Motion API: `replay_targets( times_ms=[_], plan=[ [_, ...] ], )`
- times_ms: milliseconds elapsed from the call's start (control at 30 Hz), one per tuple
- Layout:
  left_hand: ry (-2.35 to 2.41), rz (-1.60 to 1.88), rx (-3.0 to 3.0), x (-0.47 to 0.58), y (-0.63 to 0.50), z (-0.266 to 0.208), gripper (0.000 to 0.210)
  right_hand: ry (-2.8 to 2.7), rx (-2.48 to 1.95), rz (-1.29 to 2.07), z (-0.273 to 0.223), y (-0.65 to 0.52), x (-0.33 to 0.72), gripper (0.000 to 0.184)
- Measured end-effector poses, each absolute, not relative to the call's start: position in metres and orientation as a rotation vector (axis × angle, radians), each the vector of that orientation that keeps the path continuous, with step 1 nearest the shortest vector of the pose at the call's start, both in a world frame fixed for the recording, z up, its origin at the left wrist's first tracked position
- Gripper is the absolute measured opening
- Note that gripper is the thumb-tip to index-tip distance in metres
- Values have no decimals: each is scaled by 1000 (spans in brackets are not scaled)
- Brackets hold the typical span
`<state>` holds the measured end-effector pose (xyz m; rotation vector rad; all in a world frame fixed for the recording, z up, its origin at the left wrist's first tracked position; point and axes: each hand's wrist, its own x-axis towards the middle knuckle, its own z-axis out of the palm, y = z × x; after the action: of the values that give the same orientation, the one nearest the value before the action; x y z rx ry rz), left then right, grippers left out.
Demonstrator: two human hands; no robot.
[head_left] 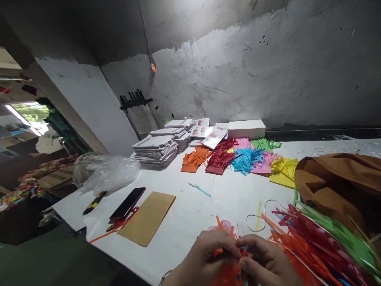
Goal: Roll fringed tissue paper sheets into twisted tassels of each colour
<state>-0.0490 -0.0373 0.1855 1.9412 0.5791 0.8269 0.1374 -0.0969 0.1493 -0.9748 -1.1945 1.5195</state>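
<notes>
My left hand [208,254] and my right hand [264,260] meet at the bottom edge of the head view, fingers pinched together on a small bundle of coloured paper strips [228,242], mostly orange with some red and pink. Just right of my hands lies a loose heap of long paper strips [315,242] in red, orange, pink and green. What the fingers cover is hidden.
On the white table [193,206] lie a tan envelope [149,216], a dark phone [127,203], a pen [94,202], a crumpled plastic bag [104,171], stacked booklets [157,151], a white box [246,129], fringed coloured paper piles [238,158], a brown cloth [342,178] and a blue tool [199,189].
</notes>
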Motion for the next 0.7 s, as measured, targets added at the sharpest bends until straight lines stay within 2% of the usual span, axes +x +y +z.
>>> replay_targets(
  times_ms=[200, 267, 367, 433, 567, 633, 700],
  plan=[
    [503, 867, 2165, -49, -35, 186, 16, -1189, -997, 1535, 152, -95, 135, 47],
    [498, 883, 2258, -49, -35, 184, 18, -1293, -1094, 1337, 150, -96, 129, 44],
    [541, 876, 2351, -47, -34, 178, 19, -1312, -1241, 789, 152, -93, 122, 40],
    [582, 838, 2374, -48, -30, 174, 20, -1181, -1186, 673, 162, -89, 124, 35],
    [842, 669, 2351, -54, -15, 178, 20, -823, -627, 1072, 204, -72, 139, 20],
    [951, 630, 2350, -54, -9, 185, 34, -687, -459, 1193, 225, -62, 139, 15],
    [852, 616, 2372, -47, -7, 189, 54, -688, -453, 1260, 240, -51, 131, 20]
  ],
)
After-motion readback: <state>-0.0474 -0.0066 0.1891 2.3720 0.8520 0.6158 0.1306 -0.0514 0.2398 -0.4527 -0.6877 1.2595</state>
